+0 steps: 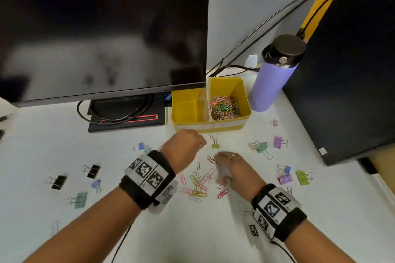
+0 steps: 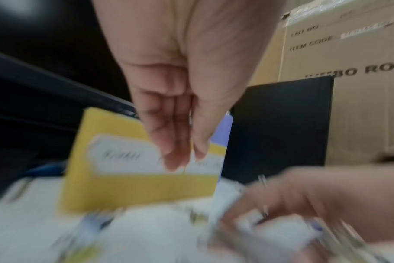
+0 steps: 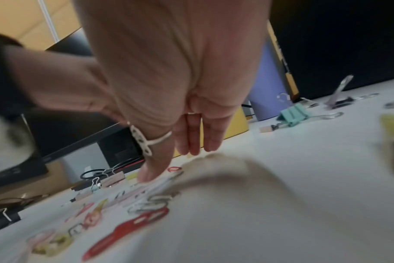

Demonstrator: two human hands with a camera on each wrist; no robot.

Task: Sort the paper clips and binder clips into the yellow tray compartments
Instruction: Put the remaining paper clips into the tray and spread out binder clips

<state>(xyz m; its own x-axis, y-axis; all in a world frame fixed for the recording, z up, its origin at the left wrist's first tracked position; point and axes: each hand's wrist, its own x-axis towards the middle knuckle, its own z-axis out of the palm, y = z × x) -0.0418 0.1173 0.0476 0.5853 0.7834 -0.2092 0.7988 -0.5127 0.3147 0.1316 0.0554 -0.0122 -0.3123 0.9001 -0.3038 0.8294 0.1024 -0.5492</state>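
So both hands are loose and holding nothing: left hand [image 1: 184, 145] just near of the yellow tray [image 1: 186, 123], right hand [image 1: 232, 167] fingertips down among the loose paper clips [image 1: 199, 186] on the bench [image 1: 213, 230], binder clips [image 1: 263, 148] scattered either side.

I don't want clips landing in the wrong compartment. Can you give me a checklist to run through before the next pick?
1. Yellow tray within reach: ok, just beyond both hands.
2. Paper clips in the right compartment only: ok; the left compartment looks empty.
3. Loose paper clips gathered for picking: ok, they lie under and beside the right hand.
4. Right hand ready: ok, fingers straight and lowered onto the pile.
5. Left hand empty: cannot tell, since the blur hides what the fingertips hold.
6. Binder clips sorted: not ok; the green binder clip and others lie on the desk.
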